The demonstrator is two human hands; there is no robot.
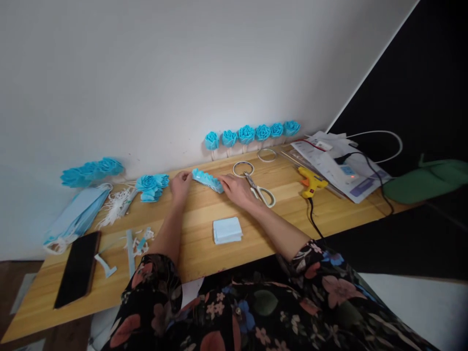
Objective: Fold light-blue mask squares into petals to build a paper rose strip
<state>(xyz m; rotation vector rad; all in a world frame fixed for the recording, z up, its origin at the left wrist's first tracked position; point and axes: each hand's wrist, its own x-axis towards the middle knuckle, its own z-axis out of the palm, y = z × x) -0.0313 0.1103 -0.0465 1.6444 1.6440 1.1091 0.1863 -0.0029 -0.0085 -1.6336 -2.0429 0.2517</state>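
My left hand and my right hand hold the two ends of a long blue scalloped strip lying on the wooden table. Fingers of both hands are pinched on the strip. Scissors lie just right of my right hand. A small stack of pale blue squares sits nearer to me. A finished blue paper rose lies left of my left hand.
Several blue roses lean on the wall behind; more roses at far left. A yellow glue gun, papers, blue face masks, a black phone, scraps and two rings lie about.
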